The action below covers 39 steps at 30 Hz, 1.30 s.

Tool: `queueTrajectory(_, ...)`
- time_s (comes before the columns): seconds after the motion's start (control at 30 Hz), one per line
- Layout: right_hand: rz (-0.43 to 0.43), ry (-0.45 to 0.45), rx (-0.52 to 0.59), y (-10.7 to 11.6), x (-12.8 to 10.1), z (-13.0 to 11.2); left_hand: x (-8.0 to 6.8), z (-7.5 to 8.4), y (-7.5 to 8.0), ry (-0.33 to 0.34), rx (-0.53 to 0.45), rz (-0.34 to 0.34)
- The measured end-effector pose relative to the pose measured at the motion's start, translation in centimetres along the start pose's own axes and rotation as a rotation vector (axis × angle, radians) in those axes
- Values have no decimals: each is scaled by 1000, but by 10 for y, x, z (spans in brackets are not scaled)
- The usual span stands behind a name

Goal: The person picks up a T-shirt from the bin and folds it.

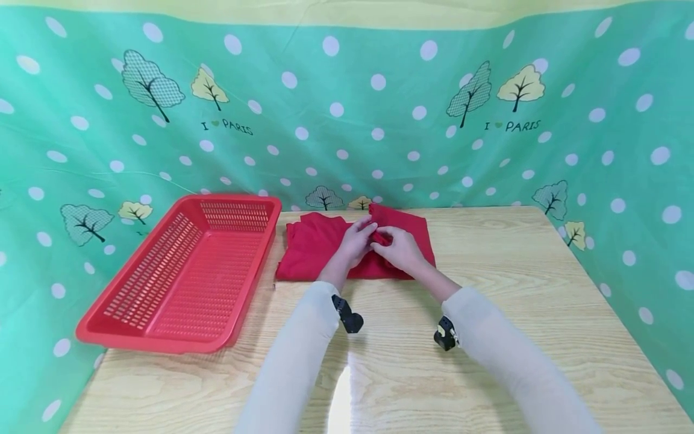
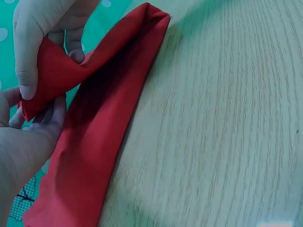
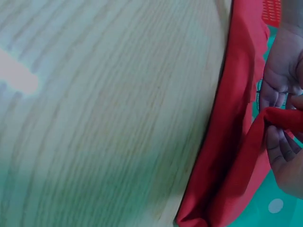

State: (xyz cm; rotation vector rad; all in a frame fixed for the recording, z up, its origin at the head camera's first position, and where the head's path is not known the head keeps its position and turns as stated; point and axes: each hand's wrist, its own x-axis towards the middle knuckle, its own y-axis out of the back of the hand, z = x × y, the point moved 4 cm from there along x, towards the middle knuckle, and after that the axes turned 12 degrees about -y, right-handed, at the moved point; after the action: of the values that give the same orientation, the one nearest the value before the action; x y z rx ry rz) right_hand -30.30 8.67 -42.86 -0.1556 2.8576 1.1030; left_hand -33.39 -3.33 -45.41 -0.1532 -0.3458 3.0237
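A red cloth lies on the table near its far edge, bunched at the left and flatter at the right. My left hand and right hand meet over its middle. Between them they pinch a raised fold of the cloth. In the left wrist view, my left hand grips the end of this fold from below, while the right hand holds it from above. The right wrist view shows my right hand under the fold, with the left hand beyond; its fingertips are partly hidden.
To the left stands a red plastic basket with slotted walls, close beside the cloth. A pale wooden table extends around it. Behind and at the sides hangs a green dotted curtain. Small black devices sit at both wrists.
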Motion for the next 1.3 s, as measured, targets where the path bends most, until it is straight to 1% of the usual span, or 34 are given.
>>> queueTrajectory(0.13,-17,30,-16,-5,-3,0,0,-2,4,8,29,8)
queueTrajectory(0.2,-31,35,-26,-7,-6,0,0,-3,7,6,67,25)
queueTrajectory(0.3,-61,28,-40,-10,-8,0,0,-4,12,-5,150,65)
queueTrajectory(0.47,-98,28,-65,-15,-8,4,1,-5,19,-71,326,115)
queueTrajectory(0.57,-111,41,-61,-19,-8,4,1,-7,22,-107,381,136)
queueTrajectory(0.67,-120,47,-48,-20,-9,2,1,-7,25,-139,432,137)
queueTrajectory(0.73,-122,52,-38,-18,-9,2,0,-6,26,-163,492,128)
queueTrajectory(0.8,-114,47,-32,-15,-9,6,-1,-6,27,-180,560,113)
queueTrajectory(0.9,-85,28,-32,-6,-7,15,-2,-5,26,-186,647,88)
queueTrajectory(0.97,-54,17,-33,2,-6,23,-3,-5,27,-183,682,74)
queueTrajectory(1.2,47,-13,-18,35,-3,48,-5,-5,28,-180,730,40)
queueTrajectory(1.3,79,-34,-36,47,-3,57,-6,-1,26,-177,743,28)
